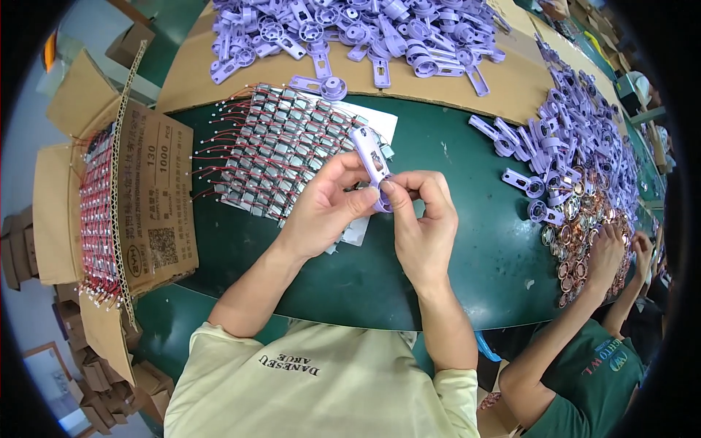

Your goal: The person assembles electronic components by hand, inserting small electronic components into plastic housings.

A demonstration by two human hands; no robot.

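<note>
Both hands meet over the green table around one purple plastic housing [370, 154], which has a long slotted handle and a round end. My left hand [332, 201] grips it near the round end, fingers behind and thumb in front. Pinching the round end from the other side is my right hand [422, 215]; whether it also holds a small part is hidden by the fingers. Left of and behind my hands, rows of small silver motors [274, 139] with red wires lie on a white sheet [380, 120].
A large heap of purple housings [409, 36] lies on cardboard at the far side. More purple housings [577, 139] and copper-coloured rings [584, 233] are piled at right, where a co-worker's hands [606, 255] work. An open carton [153, 197] of wired motors stands at left.
</note>
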